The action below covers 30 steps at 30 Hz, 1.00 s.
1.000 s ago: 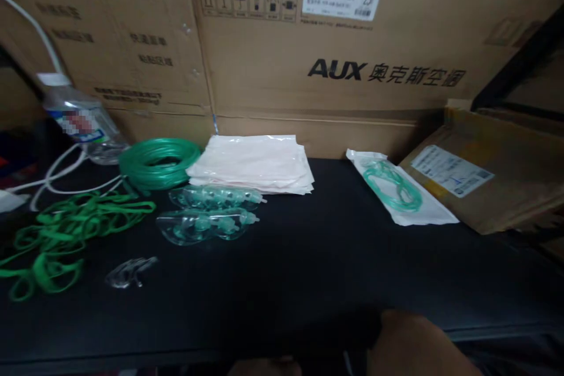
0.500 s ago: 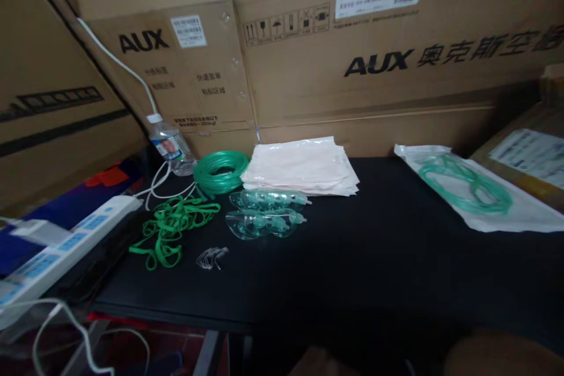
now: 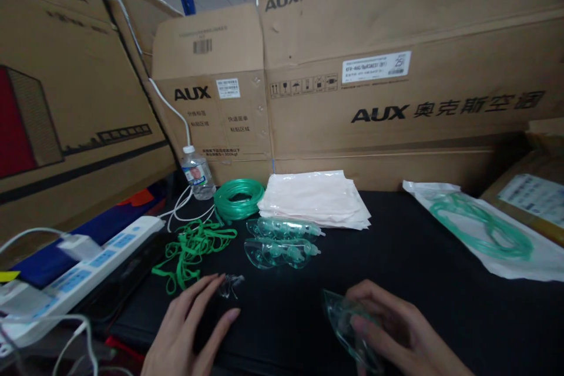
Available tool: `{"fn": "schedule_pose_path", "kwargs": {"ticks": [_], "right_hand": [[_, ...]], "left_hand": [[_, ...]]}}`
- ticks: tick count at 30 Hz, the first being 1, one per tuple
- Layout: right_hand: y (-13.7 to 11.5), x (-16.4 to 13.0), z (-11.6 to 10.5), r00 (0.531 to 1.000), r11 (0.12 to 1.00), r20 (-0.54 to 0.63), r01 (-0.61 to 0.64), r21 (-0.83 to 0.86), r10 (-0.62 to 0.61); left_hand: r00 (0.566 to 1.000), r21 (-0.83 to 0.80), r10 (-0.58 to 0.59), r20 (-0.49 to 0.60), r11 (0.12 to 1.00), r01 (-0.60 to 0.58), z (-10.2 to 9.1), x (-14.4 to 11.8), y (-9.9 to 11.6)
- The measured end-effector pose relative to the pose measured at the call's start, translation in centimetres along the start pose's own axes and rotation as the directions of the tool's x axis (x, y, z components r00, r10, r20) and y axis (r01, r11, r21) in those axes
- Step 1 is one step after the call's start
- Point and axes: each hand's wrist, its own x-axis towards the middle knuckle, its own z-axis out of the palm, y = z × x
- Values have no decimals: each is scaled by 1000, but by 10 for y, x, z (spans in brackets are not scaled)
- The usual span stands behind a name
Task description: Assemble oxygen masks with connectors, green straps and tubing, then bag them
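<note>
My right hand (image 3: 388, 323) is closed round a clear green plastic face mask (image 3: 341, 320) low over the right half of the black table. My left hand (image 3: 189, 326) is open, thumb and fingers apart. Its fingertips are at the left edge of a small heap of thin, wire-like strips (image 3: 232, 286); whether they touch it I cannot tell. Beyond that heap lie more clear green masks (image 3: 282, 252) in two rows. A tangle of green elastic straps (image 3: 196, 247) sits just past my left hand.
Behind the masks are a coil of green tubing (image 3: 239, 200) and a stack of white pouches (image 3: 312, 197). Another pouch (image 3: 416, 188) bearing coiled tubing lies at right. A power strip (image 3: 88, 276), cables and a plastic bottle (image 3: 198, 173) are at left. Large cartons (image 3: 396, 147) wall the back.
Both hands have come up into view over the table, the right one with a face mask. The left has reached the wire-like strips. The camera view has tilted upward.
</note>
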Motion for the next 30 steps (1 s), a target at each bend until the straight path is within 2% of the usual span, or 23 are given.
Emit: {"fn": "schedule_pose_path", "kwargs": {"ticks": [3, 7, 15, 21, 24, 26, 28, 30], "right_hand": [[15, -1, 1, 999, 998, -30, -37, 44, 38], [12, -4, 6, 998, 1000, -59, -16, -9, 15], [9, -6, 8, 999, 1000, -53, -6, -5, 6], [11, -6, 8, 998, 999, -53, 31, 18, -30], [10, -4, 8, 998, 997, -52, 37, 63, -34], [8, -2, 7, 996, 994, -62, 65, 84, -60], [3, 1, 5, 992, 993, -85, 100, 58, -95], [-6, 6, -1, 989, 993, -91, 117, -21, -119]], "left_hand": [[998, 13, -20, 60, 1000, 19, 9, 0, -17], [991, -32, -29, 134, 999, 33, 18, -1, -20], [990, 11, 63, 127, 998, -65, 19, 16, -30], [986, 12, 70, 151, 997, -72, 24, 22, -33], [992, -53, 93, 80, 995, -89, 22, 25, -26], [990, -153, 138, 32, 979, -132, 18, 31, -12], [981, -276, 186, 55, 947, -164, 14, 42, 8], [967, -385, 220, 128, 910, -156, 13, 59, 32]]}}
